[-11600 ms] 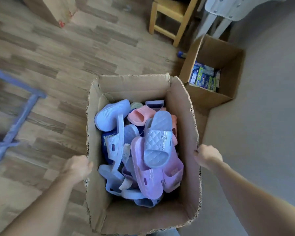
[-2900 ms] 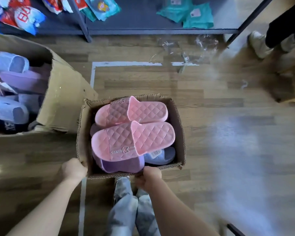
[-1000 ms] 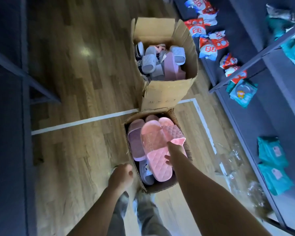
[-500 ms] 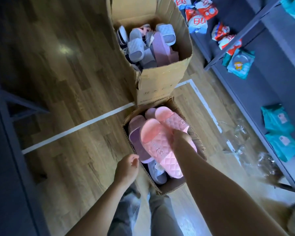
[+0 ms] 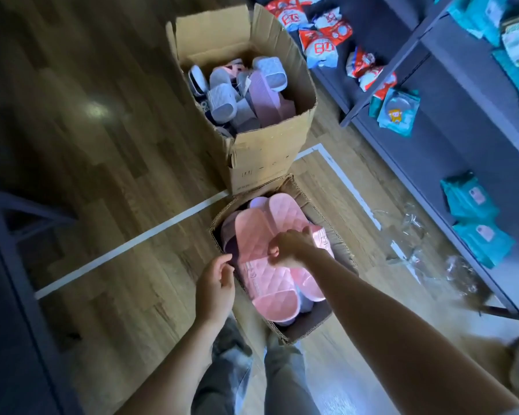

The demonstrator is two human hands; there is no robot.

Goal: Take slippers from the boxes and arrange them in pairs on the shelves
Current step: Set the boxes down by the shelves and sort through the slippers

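Right hand (image 5: pixel 288 247) pinches the strap of the top pink slipper (image 5: pixel 265 284), which lies lengthwise in the small box (image 5: pixel 340 245), toe toward the person; left hand (image 5: pixel 215 289) hovers loosely curled, holding nothing

Dim interior, cool blue cast; a soft glare patch lay on the wooden floor (image 5: pixel 96 110) at far left, and the pink slipper (image 5: pixel 253 235) was the best-lit surface. The left edge and near-left corner fell to near-black. Wide-angle distortion bent the shelves (image 5: pixel 450 145) at right, and the near-right corner was smeared with blur.
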